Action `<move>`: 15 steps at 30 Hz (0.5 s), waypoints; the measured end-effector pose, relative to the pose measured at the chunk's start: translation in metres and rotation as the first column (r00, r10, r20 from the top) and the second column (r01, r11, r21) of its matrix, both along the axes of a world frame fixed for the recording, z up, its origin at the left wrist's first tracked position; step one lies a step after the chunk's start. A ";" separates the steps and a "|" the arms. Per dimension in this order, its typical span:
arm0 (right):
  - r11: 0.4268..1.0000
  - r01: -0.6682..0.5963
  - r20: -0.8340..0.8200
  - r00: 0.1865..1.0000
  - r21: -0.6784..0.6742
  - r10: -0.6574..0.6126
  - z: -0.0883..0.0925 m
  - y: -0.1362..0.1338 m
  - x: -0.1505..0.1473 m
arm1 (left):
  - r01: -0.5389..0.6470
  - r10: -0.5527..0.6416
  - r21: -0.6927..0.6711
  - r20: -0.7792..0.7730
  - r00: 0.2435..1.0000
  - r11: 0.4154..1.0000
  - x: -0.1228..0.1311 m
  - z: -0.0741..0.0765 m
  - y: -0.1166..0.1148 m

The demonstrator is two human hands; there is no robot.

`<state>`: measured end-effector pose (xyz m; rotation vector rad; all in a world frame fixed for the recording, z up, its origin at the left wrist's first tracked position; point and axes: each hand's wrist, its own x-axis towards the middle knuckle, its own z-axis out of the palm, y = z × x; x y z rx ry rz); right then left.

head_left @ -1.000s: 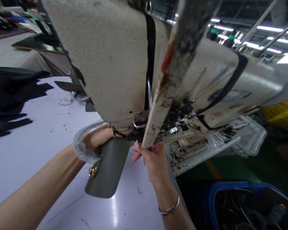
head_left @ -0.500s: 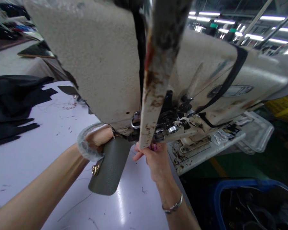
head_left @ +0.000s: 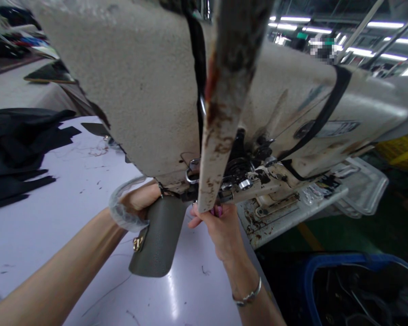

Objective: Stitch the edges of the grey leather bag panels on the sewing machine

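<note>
My left hand (head_left: 148,195) grips the upper edge of an olive-green leather bag piece (head_left: 161,242) just below the sewing machine's head (head_left: 139,90); its fingertips are hidden. A gold-coloured clasp (head_left: 138,244) sits on the piece's left side. A handle-like loop wrapped in clear plastic (head_left: 117,210) curves around my left wrist. To the right of the machine's lower end, my right hand (head_left: 217,226) is closed on a small pink object (head_left: 217,210), mostly covered by the fingers. The needle area is hidden behind a rusty pale metal bar (head_left: 221,113).
Black fabric pieces (head_left: 17,154) lie on the left of the white table (head_left: 88,190), with loose threads around. A blue-rimmed bin (head_left: 308,280) stands low at the right. Behind it, a clear plastic tray (head_left: 370,190) sits by the machine's base.
The lower end of the olive piece and its clasp have shifted slightly right. A thin thread loop now shows on the machine head. Both hands stay almost in place.
</note>
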<state>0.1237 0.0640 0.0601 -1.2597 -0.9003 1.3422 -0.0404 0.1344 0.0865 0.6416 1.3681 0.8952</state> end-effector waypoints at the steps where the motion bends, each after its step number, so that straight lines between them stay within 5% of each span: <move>1: 1.000 -0.016 0.025 1.000 0.025 0.015 -0.002 -0.001 0.000 | 0.055 -0.055 -0.027 0.012 0.998 0.998 -0.002 -0.003 0.000; 7: 0.999 -0.023 0.004 1.000 0.025 0.023 -0.010 -0.006 -0.008 | 0.309 -0.292 -0.103 0.148 0.945 0.946 -0.009 -0.015 -0.008; 15: 0.998 0.068 -0.168 0.983 -0.007 -0.068 -0.005 -0.008 -0.008 | 0.296 -0.238 -0.153 0.313 0.920 0.943 0.001 -0.016 -0.029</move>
